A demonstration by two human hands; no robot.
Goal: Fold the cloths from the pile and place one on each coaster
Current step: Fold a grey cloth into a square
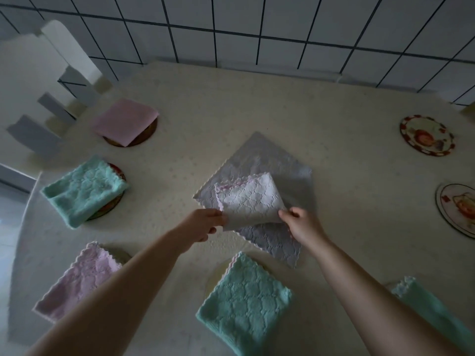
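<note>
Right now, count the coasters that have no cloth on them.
2, both at the table's right side: one coaster farther back, one coaster nearer, cut off by the picture's edge. Others may lie hidden under cloths or out of view.

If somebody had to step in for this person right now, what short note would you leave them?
Left hand and right hand each pinch an edge of the white cloth, mid-fold, over the grey cloth spread at the table's centre.
Done: a pink cloth and a teal cloth lie folded on coasters at far left. Nearer, a lilac cloth and another teal cloth lie folded; what is under them is mostly hidden.
Left: two decorated coasters at right, one far, one near, are bare. Finish this fold, cover one; probably fold the grey for the other.
</note>
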